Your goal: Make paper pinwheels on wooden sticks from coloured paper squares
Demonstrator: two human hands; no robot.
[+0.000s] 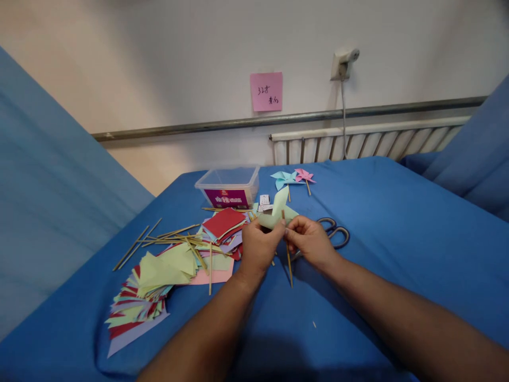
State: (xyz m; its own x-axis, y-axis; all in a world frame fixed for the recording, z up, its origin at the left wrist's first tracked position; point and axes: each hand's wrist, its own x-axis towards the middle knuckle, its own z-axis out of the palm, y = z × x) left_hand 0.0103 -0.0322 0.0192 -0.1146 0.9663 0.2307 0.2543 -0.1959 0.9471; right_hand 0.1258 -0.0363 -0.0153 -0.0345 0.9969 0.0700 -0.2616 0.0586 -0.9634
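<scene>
A pale green paper pinwheel (280,201) is held up over the table in both hands. My left hand (258,246) grips its folded blades from the left, the thumb pressing near the top of a thin wooden stick (289,268). From the right, my right hand (310,240) pinches at that stick just below the pinwheel's middle. The stick points down towards me. Whatever joins paper and stick is hidden by the fingers. Dark-handled scissors (341,237) lie behind my right hand, their blades partly covered.
Behind stand a clear plastic box (228,185) and a small white box (264,200). Two finished pinwheels, blue (283,179) and pink (304,175), lie farther back. At left are fanned coloured paper sheets (167,268), red paper squares (225,223) and loose sticks (131,247).
</scene>
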